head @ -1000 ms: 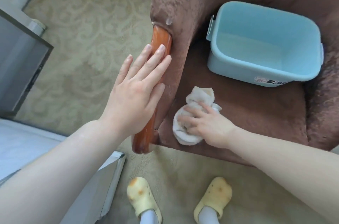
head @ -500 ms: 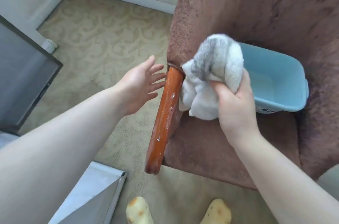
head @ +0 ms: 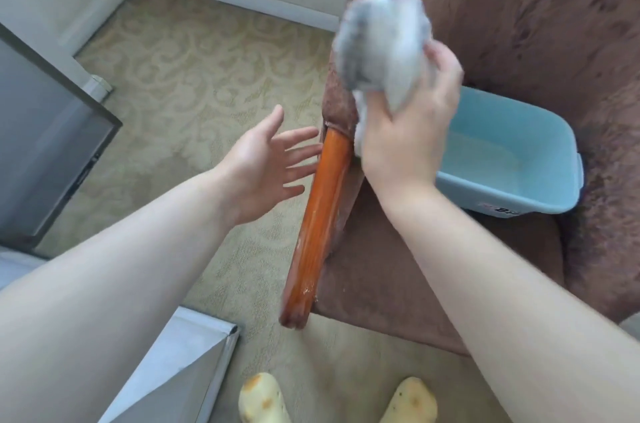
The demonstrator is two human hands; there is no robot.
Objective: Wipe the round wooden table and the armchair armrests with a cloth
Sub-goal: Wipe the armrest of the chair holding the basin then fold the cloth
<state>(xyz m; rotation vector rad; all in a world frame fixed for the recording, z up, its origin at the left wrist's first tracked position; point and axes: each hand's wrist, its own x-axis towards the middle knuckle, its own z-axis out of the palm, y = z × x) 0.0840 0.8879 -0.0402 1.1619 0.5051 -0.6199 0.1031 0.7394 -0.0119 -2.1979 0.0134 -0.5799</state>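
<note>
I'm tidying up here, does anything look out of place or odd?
Yes: a blue tub sits on the armchair seat, an unusual place for it. Pale smears or droplets show near the front end of the wooden armrest.

Both forearms were bare, without sleeves; the feet wore pale yellow clogs [head: 265, 400] with small brownish marks.

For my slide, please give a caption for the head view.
Right hand holds cloth above wooden armrest; left hand open beside it.
</note>
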